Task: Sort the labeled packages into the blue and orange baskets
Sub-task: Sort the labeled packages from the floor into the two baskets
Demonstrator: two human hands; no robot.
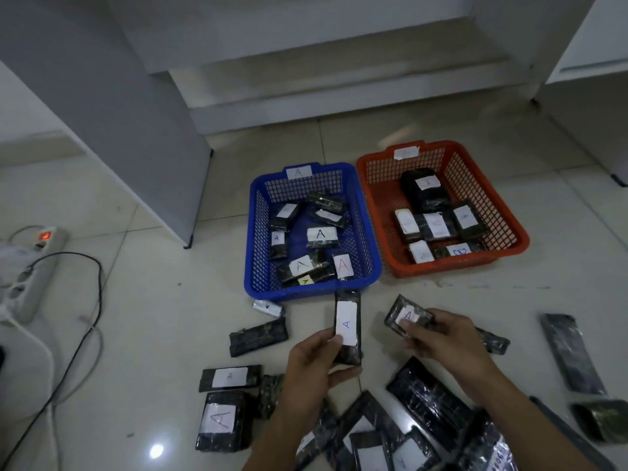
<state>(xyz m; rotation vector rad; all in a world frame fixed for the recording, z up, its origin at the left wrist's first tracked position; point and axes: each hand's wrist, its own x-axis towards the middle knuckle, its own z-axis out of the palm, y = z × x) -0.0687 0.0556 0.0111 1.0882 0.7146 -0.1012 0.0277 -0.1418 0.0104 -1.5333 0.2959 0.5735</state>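
My left hand grips a long black package with a white label marked A, held upright just in front of the blue basket. My right hand holds a smaller black package, also labeled A, to the right of the first. The blue basket carries an A tag on its far rim and holds several A-labeled packages. The orange basket beside it on the right holds several labeled black packages. Loose black packages lie on the floor around my hands, such as an A-labeled one.
A power strip with a red light and cables lie on the tiled floor at the left. A grey cabinet panel stands behind the baskets at the left. A long black package lies at the right.
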